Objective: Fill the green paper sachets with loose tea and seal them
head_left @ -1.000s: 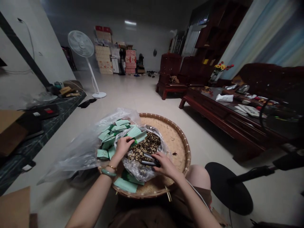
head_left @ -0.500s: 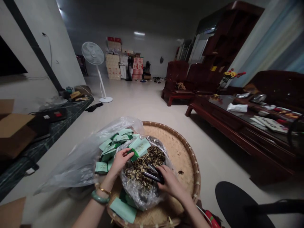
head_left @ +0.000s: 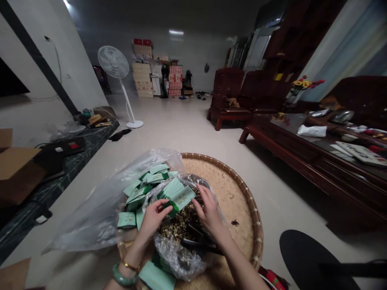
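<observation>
**Entry: green packets (head_left: 178, 197), fanned stack.** Pinched at lower corner between thumb and fingers of left hand (head_left: 154, 219). Held just above small clear bag (head_left: 178, 257) of dried brown bits, over woven tray (head_left: 255, 225).

**Right hand (head_left: 208, 209):** loosely spread, gripping nothing, fingertips brought to fan's right edge (actual contact not clear).

**Dark tongs (head_left: 196, 241):** left lying in small clear bag under right wrist, untouched.

**Handling, as judged:** best done with fan kept tight at pinched corner, one top packet peeled off by its free edge, both hands kept over small clear bag to avoid spills past tray rim.

**Counted:**
- Hands: two.
- Tray: one.
- Clear bags: two, including large clear bag (head_left: 96, 217) at left, spilling more packets.
- Tongs: one pair.
- Bands on left wrist: two.
- Packets in fan: several, exact number unreadable.
- Loose packet (head_left: 151, 276) at tray's near edge: at least one.
</observation>
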{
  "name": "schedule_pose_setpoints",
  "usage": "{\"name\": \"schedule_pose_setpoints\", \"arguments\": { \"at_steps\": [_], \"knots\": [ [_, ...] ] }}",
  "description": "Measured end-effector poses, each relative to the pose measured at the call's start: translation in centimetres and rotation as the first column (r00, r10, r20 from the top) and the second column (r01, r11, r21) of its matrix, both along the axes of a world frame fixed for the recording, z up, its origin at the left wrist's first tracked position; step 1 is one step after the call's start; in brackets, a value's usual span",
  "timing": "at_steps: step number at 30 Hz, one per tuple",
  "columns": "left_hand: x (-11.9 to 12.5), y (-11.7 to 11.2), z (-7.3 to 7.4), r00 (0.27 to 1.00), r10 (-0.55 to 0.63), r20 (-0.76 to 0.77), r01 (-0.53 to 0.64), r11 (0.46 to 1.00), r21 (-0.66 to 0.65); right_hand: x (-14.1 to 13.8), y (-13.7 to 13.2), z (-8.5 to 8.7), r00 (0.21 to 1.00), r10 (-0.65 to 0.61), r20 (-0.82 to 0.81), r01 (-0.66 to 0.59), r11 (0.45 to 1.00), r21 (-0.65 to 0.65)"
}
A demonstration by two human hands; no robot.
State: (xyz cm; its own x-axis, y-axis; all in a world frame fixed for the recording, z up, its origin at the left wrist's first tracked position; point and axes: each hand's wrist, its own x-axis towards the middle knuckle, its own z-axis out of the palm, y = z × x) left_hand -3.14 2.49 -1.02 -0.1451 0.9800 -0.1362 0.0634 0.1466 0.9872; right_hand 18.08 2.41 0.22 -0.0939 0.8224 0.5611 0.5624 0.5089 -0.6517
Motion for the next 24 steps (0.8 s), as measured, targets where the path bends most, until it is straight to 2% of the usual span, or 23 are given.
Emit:
{"name": "schedule_pose_setpoints", "arguments": {
  "at_steps": [4, 9, 12, 15, 17, 21, 24],
  "knots": [
    [0.9, -0.5, -0.4, 1.000, -0.006, -0.005, 0.006, 1.000, 0.015, -1.9, 1.4, -0.2, 0.999, -0.025, -0.040, 0.029, 0.995, 0.096],
    [2.1, -1.0, -0.6, 0.996, -0.019, 0.088, 0.021, 1.000, -0.023, -2.0, 1.0, -1.5, 0.996, -0.058, -0.073, 0.072, 0.976, 0.204],
    [2.4, -1.1, -0.6, 0.997, -0.025, 0.068, 0.026, 1.000, -0.015, -1.9, 0.8, -1.4, 0.996, -0.049, -0.075, 0.064, 0.974, 0.215],
    [2.4, -1.1, -0.5, 0.999, -0.002, -0.035, 0.004, 0.998, 0.065, -1.7, 0.8, -0.8, 0.987, -0.142, -0.079, 0.154, 0.975, 0.159],
    [2.4, -1.1, -0.4, 0.992, 0.029, -0.121, -0.013, 0.992, 0.128, -1.4, 0.7, -0.2, 0.985, -0.158, -0.072, 0.165, 0.979, 0.116],
    [2.2, -0.9, -0.1, 0.979, 0.047, -0.196, -0.011, 0.983, 0.181, -0.6, 0.4, 0.3, 0.993, 0.019, -0.117, -0.015, 0.999, 0.029],
    [2.1, -0.3, 0.2, 0.988, -0.019, -0.151, 0.044, 0.985, 0.168, -0.2, 0.3, 0.3, 0.971, 0.047, -0.233, -0.092, 0.978, -0.185]
  ]
}}
